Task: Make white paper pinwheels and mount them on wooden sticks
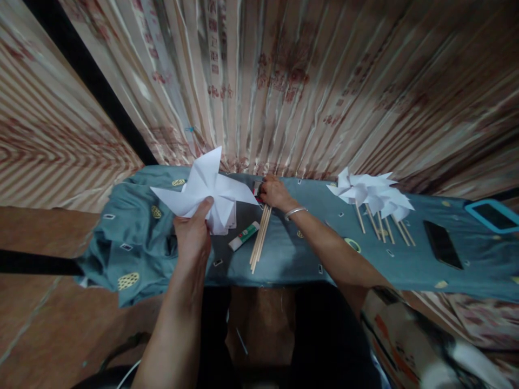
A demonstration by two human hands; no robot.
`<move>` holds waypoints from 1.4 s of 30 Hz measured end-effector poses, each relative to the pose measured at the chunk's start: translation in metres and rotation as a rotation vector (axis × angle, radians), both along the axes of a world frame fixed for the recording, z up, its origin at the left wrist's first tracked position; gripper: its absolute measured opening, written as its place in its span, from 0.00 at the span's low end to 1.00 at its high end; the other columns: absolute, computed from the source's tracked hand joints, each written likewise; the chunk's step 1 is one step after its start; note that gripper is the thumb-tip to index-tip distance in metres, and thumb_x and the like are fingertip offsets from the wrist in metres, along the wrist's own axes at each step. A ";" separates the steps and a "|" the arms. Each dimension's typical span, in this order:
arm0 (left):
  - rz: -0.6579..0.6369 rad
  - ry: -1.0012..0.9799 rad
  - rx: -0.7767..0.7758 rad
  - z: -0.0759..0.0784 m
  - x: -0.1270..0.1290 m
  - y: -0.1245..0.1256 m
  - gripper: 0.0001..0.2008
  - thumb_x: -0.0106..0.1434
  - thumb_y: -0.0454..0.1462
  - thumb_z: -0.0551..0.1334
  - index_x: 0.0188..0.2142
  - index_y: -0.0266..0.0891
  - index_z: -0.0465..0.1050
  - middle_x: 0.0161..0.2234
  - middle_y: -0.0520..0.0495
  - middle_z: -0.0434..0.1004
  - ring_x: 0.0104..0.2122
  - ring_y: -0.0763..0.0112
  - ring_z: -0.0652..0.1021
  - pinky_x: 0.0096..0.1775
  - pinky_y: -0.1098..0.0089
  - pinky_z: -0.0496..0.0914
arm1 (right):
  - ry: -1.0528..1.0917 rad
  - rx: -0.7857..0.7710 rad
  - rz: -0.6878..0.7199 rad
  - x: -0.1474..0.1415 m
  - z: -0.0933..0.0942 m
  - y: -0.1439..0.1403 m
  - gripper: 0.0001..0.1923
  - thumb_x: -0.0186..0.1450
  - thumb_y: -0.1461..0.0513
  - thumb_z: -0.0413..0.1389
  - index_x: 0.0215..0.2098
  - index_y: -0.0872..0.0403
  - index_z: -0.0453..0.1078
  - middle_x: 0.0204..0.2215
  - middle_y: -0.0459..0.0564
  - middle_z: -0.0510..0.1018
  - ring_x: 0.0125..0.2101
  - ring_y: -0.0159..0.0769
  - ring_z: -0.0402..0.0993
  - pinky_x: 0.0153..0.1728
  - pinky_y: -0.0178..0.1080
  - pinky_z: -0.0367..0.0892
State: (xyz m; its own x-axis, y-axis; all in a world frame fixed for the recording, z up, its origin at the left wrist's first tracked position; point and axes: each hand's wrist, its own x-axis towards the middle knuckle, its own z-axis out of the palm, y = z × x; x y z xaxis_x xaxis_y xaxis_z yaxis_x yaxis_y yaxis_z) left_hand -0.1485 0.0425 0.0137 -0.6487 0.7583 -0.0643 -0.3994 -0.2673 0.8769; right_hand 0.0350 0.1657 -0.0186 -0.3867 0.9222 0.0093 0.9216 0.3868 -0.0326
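Left hand (193,229) pinches the white paper pinwheel (205,189) above the desk (284,254), right hand (273,193) closes on the wooden sticks (260,235), so I'd grab just one stick and keep those folds uncrushed.

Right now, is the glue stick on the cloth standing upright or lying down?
Lying down. The glue stick rests on its side on the blue cloth, beside the loose wooden sticks.

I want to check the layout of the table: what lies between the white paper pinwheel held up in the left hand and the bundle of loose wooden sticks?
In the head view, a white glue stick with a green label lies on the blue-grey cloth, between the white paper pinwheel and the wooden sticks.
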 end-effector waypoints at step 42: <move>-0.046 0.051 0.017 0.000 0.010 0.003 0.12 0.43 0.34 0.71 0.30 0.38 0.75 0.35 0.47 0.83 0.43 0.62 0.81 0.51 0.63 0.74 | 0.532 0.084 -0.311 -0.003 -0.043 -0.019 0.11 0.68 0.64 0.50 0.36 0.57 0.75 0.65 0.63 0.60 0.67 0.47 0.53 0.61 0.49 0.59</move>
State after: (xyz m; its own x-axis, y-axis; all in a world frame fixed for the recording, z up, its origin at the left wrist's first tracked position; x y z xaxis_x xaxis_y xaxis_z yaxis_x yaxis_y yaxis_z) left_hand -0.1383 0.0456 0.0142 -0.6156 0.7878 -0.0184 -0.3662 -0.2653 0.8919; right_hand 0.0323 0.1471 -0.0614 -0.0222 0.9786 0.2045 0.8575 0.1238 -0.4993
